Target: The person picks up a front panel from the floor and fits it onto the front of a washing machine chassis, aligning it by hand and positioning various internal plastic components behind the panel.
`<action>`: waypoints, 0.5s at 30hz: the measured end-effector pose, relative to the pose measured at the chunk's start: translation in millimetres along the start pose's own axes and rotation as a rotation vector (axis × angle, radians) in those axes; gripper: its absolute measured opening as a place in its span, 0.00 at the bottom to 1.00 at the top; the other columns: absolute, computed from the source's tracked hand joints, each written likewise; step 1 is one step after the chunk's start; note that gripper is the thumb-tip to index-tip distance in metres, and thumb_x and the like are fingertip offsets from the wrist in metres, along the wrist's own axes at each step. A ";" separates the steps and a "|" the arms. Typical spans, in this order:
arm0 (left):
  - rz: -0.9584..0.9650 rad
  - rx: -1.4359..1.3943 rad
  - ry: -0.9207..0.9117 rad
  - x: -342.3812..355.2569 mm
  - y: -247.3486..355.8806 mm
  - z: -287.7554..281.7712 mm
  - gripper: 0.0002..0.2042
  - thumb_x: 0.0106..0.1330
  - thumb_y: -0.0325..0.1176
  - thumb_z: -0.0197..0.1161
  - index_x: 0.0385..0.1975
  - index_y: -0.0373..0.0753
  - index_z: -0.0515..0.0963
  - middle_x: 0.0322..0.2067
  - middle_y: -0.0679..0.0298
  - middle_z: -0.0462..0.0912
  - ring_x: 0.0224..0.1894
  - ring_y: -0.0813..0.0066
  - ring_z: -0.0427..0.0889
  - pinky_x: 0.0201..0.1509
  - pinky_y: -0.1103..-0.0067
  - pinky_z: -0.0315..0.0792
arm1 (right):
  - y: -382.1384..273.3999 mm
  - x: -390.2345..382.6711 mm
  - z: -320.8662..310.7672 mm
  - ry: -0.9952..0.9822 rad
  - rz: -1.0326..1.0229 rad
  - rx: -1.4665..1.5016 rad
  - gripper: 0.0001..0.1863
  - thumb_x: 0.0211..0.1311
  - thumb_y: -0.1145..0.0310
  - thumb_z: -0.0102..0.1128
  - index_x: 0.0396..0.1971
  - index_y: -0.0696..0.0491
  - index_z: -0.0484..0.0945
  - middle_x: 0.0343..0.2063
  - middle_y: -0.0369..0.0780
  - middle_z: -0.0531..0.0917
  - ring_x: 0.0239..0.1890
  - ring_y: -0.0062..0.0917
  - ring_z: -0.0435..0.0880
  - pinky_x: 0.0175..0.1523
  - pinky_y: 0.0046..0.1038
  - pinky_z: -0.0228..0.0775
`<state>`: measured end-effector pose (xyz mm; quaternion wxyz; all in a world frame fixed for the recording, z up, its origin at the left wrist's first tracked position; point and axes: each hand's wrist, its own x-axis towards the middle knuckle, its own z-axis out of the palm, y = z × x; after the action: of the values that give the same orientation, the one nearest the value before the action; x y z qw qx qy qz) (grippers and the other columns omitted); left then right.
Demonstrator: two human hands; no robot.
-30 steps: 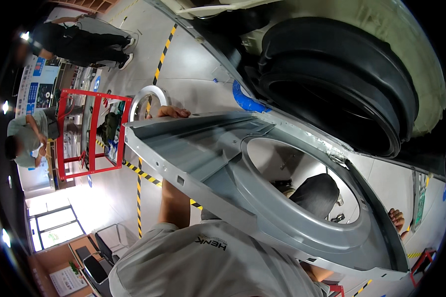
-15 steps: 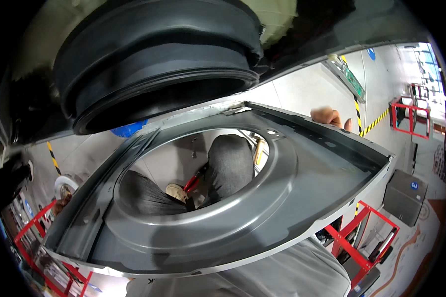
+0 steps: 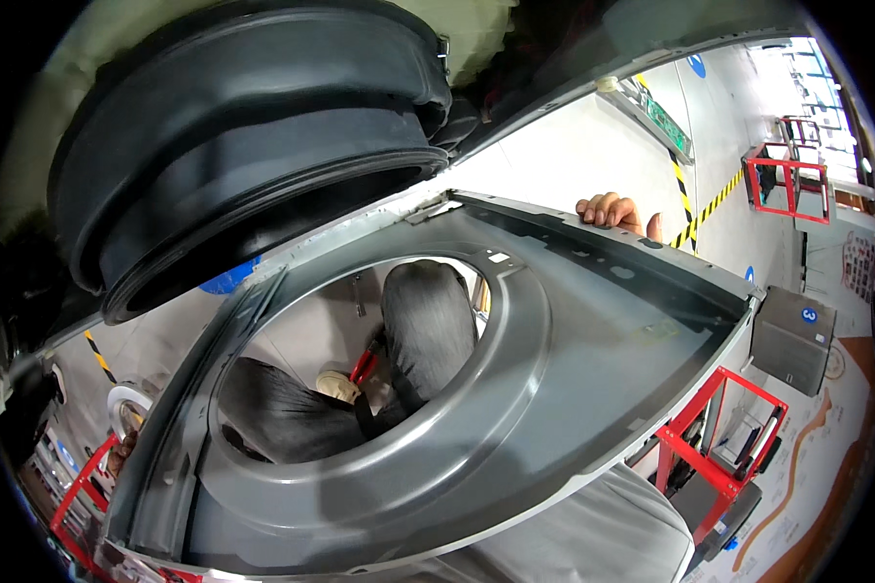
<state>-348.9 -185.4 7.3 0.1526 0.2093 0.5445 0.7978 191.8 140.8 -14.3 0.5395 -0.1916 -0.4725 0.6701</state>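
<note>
A grey sheet-metal washing machine front panel (image 3: 603, 360) with a big round opening lies tilted across the view, inner side up. My right hand (image 3: 620, 214) grips its far right edge, fingers over the rim and thumb apart. At the left edge my left hand (image 3: 119, 455) shows only in part, its fingers closed at the panel's side. Above the panel's far edge hangs the black rubber door gasket (image 3: 262, 146), inside the dark machine body. Through the opening appear my legs in grey trousers (image 3: 428, 321), a beige shoe (image 3: 337, 386) and a red-handled tool (image 3: 365, 364).
Red metal frame carts stand at the lower right (image 3: 715, 428) and far right (image 3: 789, 185). A grey box (image 3: 793, 340) sits near the right one. Yellow-black tape (image 3: 719, 206) marks the floor. A green circuit board (image 3: 667, 126) lies beyond my right hand.
The whole view has shifted, so gasket, panel top and right hand appear farther left. The gasket's near rim sits lower at the left. Both hands stay at the panel's edges.
</note>
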 end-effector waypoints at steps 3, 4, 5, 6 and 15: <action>-0.005 0.016 0.011 1.2 1.0 -0.9 0.23 0.64 0.52 0.44 0.36 0.34 0.69 0.36 0.53 0.74 0.43 0.61 0.73 0.50 0.67 0.65 | 5.4 -9.4 -9.6 0.056 -0.028 0.020 0.33 0.65 0.45 0.15 0.25 0.55 0.68 0.26 0.42 0.71 0.33 0.32 0.71 0.48 0.39 0.60; -0.007 0.016 0.009 2.7 -1.5 1.4 0.23 0.64 0.52 0.44 0.36 0.34 0.69 0.36 0.53 0.74 0.43 0.61 0.73 0.50 0.67 0.65 | 3.7 -11.9 -10.9 0.071 -0.045 0.009 0.33 0.65 0.45 0.15 0.25 0.56 0.68 0.26 0.42 0.71 0.33 0.32 0.71 0.49 0.40 0.60; -0.012 0.017 0.011 3.4 -1.2 2.0 0.22 0.64 0.52 0.44 0.36 0.34 0.69 0.36 0.53 0.74 0.43 0.61 0.73 0.49 0.67 0.65 | 0.9 -15.2 -11.8 0.085 -0.048 -0.002 0.33 0.65 0.45 0.15 0.25 0.56 0.68 0.26 0.42 0.71 0.33 0.32 0.72 0.49 0.40 0.60; -0.012 0.020 0.011 3.6 -1.4 2.9 0.22 0.64 0.51 0.44 0.36 0.34 0.69 0.35 0.53 0.74 0.43 0.61 0.73 0.49 0.67 0.65 | 1.3 -17.2 -11.1 0.096 -0.050 -0.007 0.34 0.65 0.45 0.15 0.25 0.56 0.68 0.26 0.43 0.71 0.33 0.32 0.72 0.49 0.40 0.60; -0.023 0.053 0.034 6.9 -2.0 3.1 0.21 0.64 0.50 0.44 0.35 0.34 0.69 0.34 0.53 0.74 0.42 0.61 0.73 0.48 0.68 0.66 | 1.8 -16.1 -9.1 0.020 -0.033 -0.104 0.36 0.65 0.44 0.13 0.26 0.57 0.70 0.28 0.44 0.73 0.35 0.32 0.72 0.50 0.40 0.59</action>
<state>-353.3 -178.9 7.7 0.1469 0.1936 0.5701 0.7848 203.4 130.2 -24.2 0.5443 -0.2181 -0.5043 0.6339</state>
